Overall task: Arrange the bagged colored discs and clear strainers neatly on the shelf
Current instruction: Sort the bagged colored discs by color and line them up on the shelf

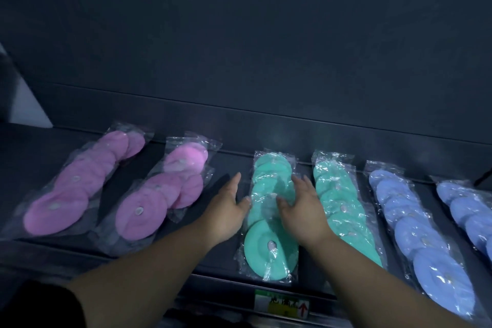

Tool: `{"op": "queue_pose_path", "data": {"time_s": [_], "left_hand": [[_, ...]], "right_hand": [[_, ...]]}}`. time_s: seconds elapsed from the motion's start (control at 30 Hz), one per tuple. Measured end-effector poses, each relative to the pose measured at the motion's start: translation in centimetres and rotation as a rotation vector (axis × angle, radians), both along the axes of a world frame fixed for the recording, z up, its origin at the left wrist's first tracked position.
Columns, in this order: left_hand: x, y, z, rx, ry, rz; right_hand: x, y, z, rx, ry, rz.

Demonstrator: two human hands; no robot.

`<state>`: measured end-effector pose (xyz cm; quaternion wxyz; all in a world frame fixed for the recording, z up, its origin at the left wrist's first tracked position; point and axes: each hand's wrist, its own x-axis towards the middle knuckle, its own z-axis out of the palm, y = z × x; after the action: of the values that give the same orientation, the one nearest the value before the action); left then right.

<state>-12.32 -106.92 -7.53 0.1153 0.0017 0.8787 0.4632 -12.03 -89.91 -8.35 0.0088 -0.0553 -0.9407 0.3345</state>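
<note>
Single head-worn view, close above, angled down at the shelf.

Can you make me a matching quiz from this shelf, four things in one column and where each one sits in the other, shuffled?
Things:
1. pink bags
2. green bag under the hands
3. blue bags
4. yellow label

Places:
A. right end of the shelf
B. front edge of the shelf, below the discs
C. left end of the shelf
D. middle, between the left hand and right hand

Pairs: 1-C, 2-D, 3-A, 4-B
</note>
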Motion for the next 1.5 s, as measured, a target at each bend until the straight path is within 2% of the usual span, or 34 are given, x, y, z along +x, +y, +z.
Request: {"op": "queue_pose_path", "data": {"time_s": [0.23, 0.37, 0.5, 0.73, 0.9, 1.17, 1.3, 1.37, 1.5], "left_hand": [[1.6, -8.9, 1.0, -0.345, 0.275, 0.089], [0.5, -14.9, 1.5, -0.337, 0.205, 0.163], [0.0, -18.8, 1.7, -0.356, 0.017, 0.142], [-1.7, -21.1, 0.5, -0.168, -0.089, 0.013], [-3.0, -21.8, -0.1, -0.017, -0.122, -0.019], [-3.8, -21.7, -1.3, 0.067, -0.096, 0.002], [-3.9, -21.5, -1.7, 0.112, -0.125, 0.079], [-4.0, -21.5, -1.8, 0.143, -0.137, 0.112], [-4.2, -21.8, -2.5, 0.319, -0.196, 0.152]], "right_hand": [[0.9, -6.2, 2.0, 0.115, 0.086, 0.249], [1.0, -10.3, 1.7, 0.107, 0.065, 0.284], [0.7, -14.2, 1.3, 0.015, -0.017, 0.208], [-0.8, -18.6, 0.1, -0.16, -0.178, -0.064], [-1.0, -20.2, -1.0, -0.27, -0.195, -0.156], [-1.4, -20.0, -1.4, -0.415, -0.208, -0.098], [-0.9, -19.5, -1.7, -0.611, -0.225, -0.091], [-0.8, -19.3, -1.9, -0.638, -0.216, -0.074], [-0.6, -18.8, -1.9, -0.645, -0.195, -0.087]]}}
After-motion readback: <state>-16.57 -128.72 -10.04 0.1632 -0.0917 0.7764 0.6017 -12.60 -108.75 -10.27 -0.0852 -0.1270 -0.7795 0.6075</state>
